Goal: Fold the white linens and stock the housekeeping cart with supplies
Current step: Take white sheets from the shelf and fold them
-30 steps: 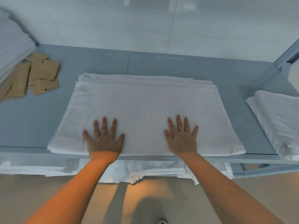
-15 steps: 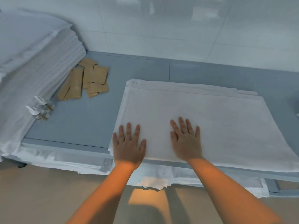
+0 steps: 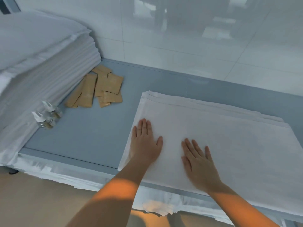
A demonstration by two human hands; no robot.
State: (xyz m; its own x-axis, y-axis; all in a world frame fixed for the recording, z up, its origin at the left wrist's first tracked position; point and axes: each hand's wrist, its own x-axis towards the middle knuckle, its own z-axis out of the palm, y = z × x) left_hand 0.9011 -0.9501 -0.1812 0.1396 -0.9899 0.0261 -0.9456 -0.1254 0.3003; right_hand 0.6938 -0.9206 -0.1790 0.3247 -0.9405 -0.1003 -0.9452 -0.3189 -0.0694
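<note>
Your left hand (image 3: pixel 145 143) and right hand (image 3: pixel 199 163) lie flat, grasping nothing, pressing the folded linen (image 3: pixel 221 136) at the shelf's (image 3: pixel 91 136) near edge. You seem to be smoothing; next, probably lift it toward the stack (image 3: pixel 41 63) at ten o'clock.

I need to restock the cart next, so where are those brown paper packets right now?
In the head view the brown packets lie in a loose pile on the grey shelf, upper left, against the tall stack of white linens and just beyond the small bottles.
</note>
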